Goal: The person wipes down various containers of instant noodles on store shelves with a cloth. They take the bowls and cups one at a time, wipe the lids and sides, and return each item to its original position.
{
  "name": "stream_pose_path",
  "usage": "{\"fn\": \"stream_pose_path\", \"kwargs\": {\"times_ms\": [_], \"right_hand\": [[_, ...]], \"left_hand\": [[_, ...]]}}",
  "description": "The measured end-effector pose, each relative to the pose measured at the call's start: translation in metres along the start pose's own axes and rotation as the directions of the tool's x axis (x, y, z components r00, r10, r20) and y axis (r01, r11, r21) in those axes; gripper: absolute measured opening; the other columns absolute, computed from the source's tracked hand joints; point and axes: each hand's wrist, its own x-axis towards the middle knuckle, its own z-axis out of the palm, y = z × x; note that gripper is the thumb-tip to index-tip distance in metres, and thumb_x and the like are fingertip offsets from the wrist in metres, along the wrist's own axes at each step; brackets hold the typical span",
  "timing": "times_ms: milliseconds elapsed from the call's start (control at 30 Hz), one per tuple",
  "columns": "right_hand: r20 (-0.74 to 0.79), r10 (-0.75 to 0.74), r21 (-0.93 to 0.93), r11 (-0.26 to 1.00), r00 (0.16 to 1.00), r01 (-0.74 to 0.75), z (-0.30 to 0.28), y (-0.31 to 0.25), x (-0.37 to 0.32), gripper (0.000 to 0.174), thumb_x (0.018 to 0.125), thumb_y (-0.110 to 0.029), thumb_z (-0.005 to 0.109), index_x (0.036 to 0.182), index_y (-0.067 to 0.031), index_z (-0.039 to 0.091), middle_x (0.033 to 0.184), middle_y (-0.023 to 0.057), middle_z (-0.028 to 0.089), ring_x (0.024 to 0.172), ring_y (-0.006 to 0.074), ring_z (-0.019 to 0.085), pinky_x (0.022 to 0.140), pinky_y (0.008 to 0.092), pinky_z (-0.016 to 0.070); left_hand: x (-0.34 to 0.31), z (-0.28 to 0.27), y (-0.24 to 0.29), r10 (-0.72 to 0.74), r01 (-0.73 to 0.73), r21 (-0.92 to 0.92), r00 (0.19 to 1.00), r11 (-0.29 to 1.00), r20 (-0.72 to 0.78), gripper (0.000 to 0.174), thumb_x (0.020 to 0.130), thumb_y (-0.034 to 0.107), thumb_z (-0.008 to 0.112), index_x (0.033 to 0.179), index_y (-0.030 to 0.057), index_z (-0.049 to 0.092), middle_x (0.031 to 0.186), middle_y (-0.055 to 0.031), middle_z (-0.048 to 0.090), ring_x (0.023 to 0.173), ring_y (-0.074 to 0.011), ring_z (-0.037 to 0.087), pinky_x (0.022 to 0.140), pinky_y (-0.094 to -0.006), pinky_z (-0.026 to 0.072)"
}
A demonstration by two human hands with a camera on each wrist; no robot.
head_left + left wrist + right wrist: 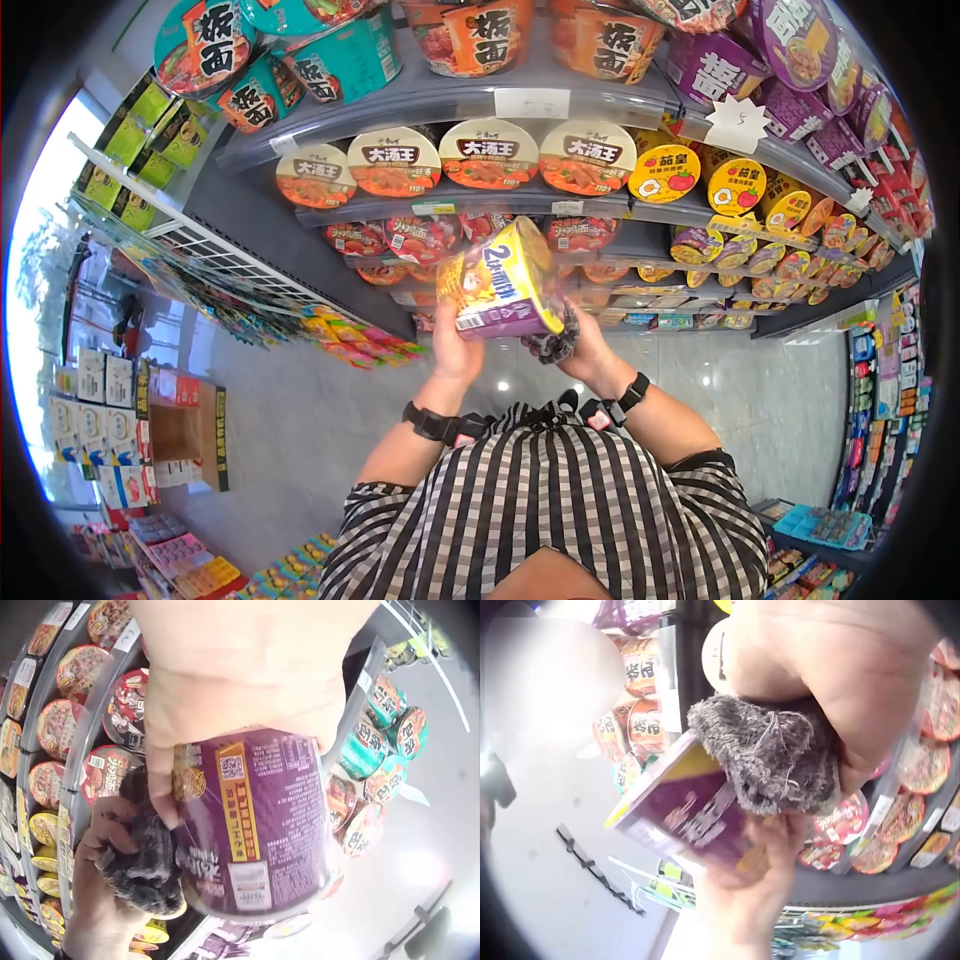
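A purple and yellow noodle tub (497, 285) is held up, tilted, before the shelves. My left hand (457, 338) grips it from the side; in the left wrist view that hand (244, 682) curls round the tub (259, 825). My right hand (588, 345) grips a dark grey fluffy cloth (553, 338) at the tub's other side. In the right wrist view the cloth (769, 754) is bunched under the fingers of my right hand (832, 667), against the tub (694, 806).
Shelves (400, 205) of bowl noodles in several rows stand ahead. Hanging snack packets (360, 338) line the left side. A grey tiled floor (300, 410) lies below, with a rack of small goods (885, 390) at the right and stacked boxes (100, 410) at the left.
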Motion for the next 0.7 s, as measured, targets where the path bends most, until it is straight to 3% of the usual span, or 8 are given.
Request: {"fn": "stream_pose_path", "kwargs": {"times_ms": [67,133,267,333,533,600,667,700], "right_hand": [[0.069,0.089,-0.018,0.996,0.994,-0.088,0.001,0.003,-0.002,0.045,0.098,-0.037,0.032,0.12,-0.005,0.054,0.104,0.0159,0.065,0.077,0.0276,0.064,0.061,0.0335,0.0521],[0.024,0.113,-0.024,0.993,0.993,-0.112,0.006,0.0,-0.007,0.045,0.098,-0.035,0.029,0.118,-0.0043,0.054,0.099,0.0167,0.065,0.073,0.0294,0.063,0.057,0.0336,0.0497],[0.073,0.078,-0.026,0.997,0.994,-0.077,0.006,-0.004,-0.012,0.045,0.099,-0.042,0.032,0.119,-0.0078,0.054,0.101,0.014,0.066,0.076,0.0281,0.065,0.059,0.0335,0.0499],[0.069,0.038,-0.065,0.997,0.997,-0.033,0.017,-0.009,-0.02,0.042,0.1,-0.039,0.034,0.119,-0.0062,0.053,0.102,0.0142,0.065,0.075,0.0269,0.065,0.061,0.0355,0.0518],[0.042,-0.293,-0.189,0.936,0.955,0.295,0.047,-0.029,-0.041,0.038,0.096,-0.016,0.05,0.132,-0.004,0.046,0.115,0.01,0.061,0.1,0.0222,0.063,0.086,0.0339,0.0521],[0.124,-0.37,-0.294,0.872,0.921,0.391,0.057,-0.048,-0.05,0.046,0.087,-0.007,0.06,0.132,-0.0038,0.048,0.12,0.0096,0.058,0.11,0.0225,0.057,0.093,0.0324,0.0469],[0.598,-0.549,-0.764,-0.168,0.584,0.623,0.064,-0.07,-0.053,0.052,0.077,-0.005,0.067,0.127,-0.0036,0.053,0.119,0.0113,0.058,0.109,0.0246,0.056,0.094,0.035,0.0446],[0.652,-0.498,-0.747,-0.287,0.572,0.6,0.066,-0.078,-0.053,0.059,0.069,-0.005,0.07,0.126,-0.0043,0.054,0.118,0.012,0.057,0.11,0.0265,0.055,0.095,0.0367,0.0424]], "left_hand": [[0.004,0.005,-0.007,0.322,-0.342,0.246,0.939,0.907,0.119,0.074,0.09,0.044,0.054,0.146,0.0058,0.024,0.141,-0.0093,0.041,0.126,-0.024,0.044,0.107,-0.0383,0.0329],[0.007,0.002,-0.007,0.344,-0.373,0.289,0.927,0.882,0.146,0.094,0.081,0.032,0.07,0.149,0.0062,0.011,0.142,-0.0121,0.034,0.126,-0.0239,0.041,0.108,-0.0382,0.0315],[0.006,-0.015,-0.009,0.505,-0.543,0.749,0.8,0.38,0.324,0.111,0.056,0.02,0.086,0.143,0.0058,0.019,0.137,-0.0206,0.028,0.126,-0.0353,0.035,0.104,-0.0457,0.0323],[0.0,-0.003,0.004,0.543,-0.524,0.83,0.648,-0.191,0.535,0.109,0.054,0.013,0.086,0.141,0.0053,0.02,0.137,-0.0227,0.029,0.124,-0.0401,0.037,0.102,-0.0485,0.0354],[0.0,-0.024,0.018,0.44,-0.544,0.761,0.622,-0.353,0.648,0.104,0.051,0.016,0.086,0.137,0.0056,0.028,0.134,-0.0256,0.029,0.122,-0.0446,0.036,0.101,-0.0501,0.0353],[-0.006,-0.026,0.019,0.397,-0.466,0.885,0.81,-0.01,0.431,0.101,0.053,0.015,0.083,0.139,0.0056,0.029,0.132,-0.0217,0.033,0.124,-0.0396,0.036,0.102,-0.0472,0.0361],[-0.009,-0.031,0.021,0.344,-0.45,0.892,0.846,0.047,0.408,0.1,0.057,0.014,0.08,0.142,0.0041,0.027,0.134,-0.017,0.037,0.126,-0.0328,0.039,0.104,-0.0423,0.0363],[-0.008,-0.038,0.017,0.244,-0.408,0.866,0.906,0.288,0.345,0.101,0.056,0.014,0.081,0.142,0.0045,0.028,0.133,-0.0162,0.039,0.125,-0.0317,0.04,0.104,-0.0424,0.0363]]}}
